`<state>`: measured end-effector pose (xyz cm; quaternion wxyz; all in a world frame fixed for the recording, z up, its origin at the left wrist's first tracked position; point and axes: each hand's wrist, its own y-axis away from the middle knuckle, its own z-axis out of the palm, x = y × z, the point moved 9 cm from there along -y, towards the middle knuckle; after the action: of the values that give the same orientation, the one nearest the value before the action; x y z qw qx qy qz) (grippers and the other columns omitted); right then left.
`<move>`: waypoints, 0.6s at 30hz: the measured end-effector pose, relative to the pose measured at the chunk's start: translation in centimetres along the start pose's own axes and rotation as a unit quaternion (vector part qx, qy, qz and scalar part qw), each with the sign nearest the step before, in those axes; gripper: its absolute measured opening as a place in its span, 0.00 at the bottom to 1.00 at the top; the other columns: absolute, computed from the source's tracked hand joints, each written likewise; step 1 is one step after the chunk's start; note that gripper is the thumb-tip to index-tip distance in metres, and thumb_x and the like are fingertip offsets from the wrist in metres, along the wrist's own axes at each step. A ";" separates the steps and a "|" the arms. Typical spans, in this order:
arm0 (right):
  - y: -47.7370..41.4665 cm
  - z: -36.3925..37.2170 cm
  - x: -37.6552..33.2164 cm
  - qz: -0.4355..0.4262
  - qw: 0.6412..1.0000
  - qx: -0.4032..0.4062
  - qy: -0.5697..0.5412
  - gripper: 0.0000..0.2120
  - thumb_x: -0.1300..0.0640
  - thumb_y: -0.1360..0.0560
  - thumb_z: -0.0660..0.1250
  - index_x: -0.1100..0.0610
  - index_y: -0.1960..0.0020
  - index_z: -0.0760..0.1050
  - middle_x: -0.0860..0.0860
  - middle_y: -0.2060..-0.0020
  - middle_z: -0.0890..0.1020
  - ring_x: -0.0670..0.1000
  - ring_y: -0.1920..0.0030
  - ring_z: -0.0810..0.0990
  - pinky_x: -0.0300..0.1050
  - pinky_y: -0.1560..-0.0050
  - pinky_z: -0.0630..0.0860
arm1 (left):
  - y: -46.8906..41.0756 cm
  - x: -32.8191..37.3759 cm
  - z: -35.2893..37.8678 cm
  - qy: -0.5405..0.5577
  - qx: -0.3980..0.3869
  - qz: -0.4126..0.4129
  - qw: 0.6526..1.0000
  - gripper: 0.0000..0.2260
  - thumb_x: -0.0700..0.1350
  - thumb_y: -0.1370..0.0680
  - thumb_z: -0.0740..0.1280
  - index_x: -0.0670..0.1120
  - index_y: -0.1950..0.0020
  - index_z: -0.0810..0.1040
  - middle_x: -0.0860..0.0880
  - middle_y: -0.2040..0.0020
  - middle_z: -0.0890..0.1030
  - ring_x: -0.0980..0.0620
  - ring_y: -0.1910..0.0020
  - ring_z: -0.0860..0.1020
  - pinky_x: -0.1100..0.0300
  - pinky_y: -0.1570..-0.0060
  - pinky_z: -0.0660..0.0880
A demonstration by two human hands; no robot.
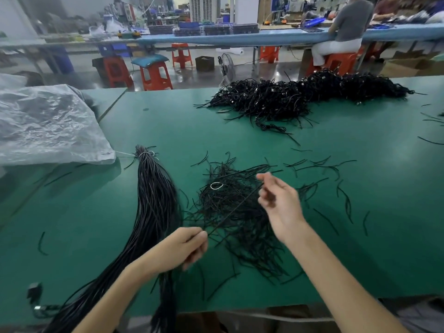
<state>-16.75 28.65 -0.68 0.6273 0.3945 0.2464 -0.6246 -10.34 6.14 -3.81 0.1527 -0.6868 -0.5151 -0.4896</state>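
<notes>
Motion blur covers the fingertips of the right grip. Its fingers are curled where the far end of the black strand meets them, but it cannot be determined whether they hold that end. The near end of the long cord bundle passes under the left forearm and is cut off by the frame edge.

The left grip pinches the near end of the strand between thumb and forefinger. The strand is thin, straight and black, and is raised over the loose strand pile at the middle of the worktop, toward its near edge. A white ring lies on the pile. A tangled cable heap occupies the far edge and a clear plastic bag the left edge.
</notes>
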 end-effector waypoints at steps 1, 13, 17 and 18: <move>-0.5 -1.1 -0.9 -0.010 0.999 0.018 -0.029 0.12 0.55 0.27 0.70 0.63 0.49 0.82 0.48 0.66 0.82 0.43 0.69 0.73 0.35 0.70 0.70 | 0.5 -0.7 0.2 0.018 -0.021 -0.002 1.000 0.16 0.51 0.13 0.57 0.42 0.55 0.75 0.51 0.68 0.76 0.51 0.69 0.72 0.58 0.64 0.74; 0.2 -6.6 0.8 0.026 0.882 0.067 0.466 0.26 0.49 0.22 0.71 0.62 0.29 0.72 0.57 0.49 0.78 0.52 0.56 0.79 0.43 0.55 0.76 | -1.3 0.7 -3.9 0.272 0.133 0.051 0.952 0.15 0.55 0.17 0.62 0.46 0.45 0.82 0.49 0.69 0.70 0.53 0.76 0.60 0.62 0.77 0.57; 2.8 -1.8 -1.6 -0.212 0.684 0.061 0.695 0.49 0.57 0.23 0.72 0.55 0.17 0.38 0.56 0.23 0.55 0.50 0.33 0.68 0.40 0.31 0.64 | -3.4 2.8 -1.1 0.183 0.097 0.052 0.977 0.14 0.54 0.16 0.63 0.49 0.51 0.84 0.47 0.69 0.78 0.50 0.78 0.70 0.63 0.77 0.65; 3.5 -0.2 -1.1 -0.251 0.660 0.003 0.708 0.47 0.54 0.23 0.72 0.52 0.17 0.42 0.51 0.23 0.56 0.49 0.28 0.61 0.42 0.26 0.56 | -3.9 3.3 -0.3 0.166 0.086 0.062 0.980 0.14 0.53 0.15 0.63 0.49 0.51 0.84 0.46 0.70 0.78 0.50 0.79 0.71 0.64 0.77 0.65</move>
<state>-13.39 29.13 0.70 0.0813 0.6428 0.7038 -0.2915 -13.86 9.44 -2.10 0.3246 -0.6108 -0.4789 -0.5405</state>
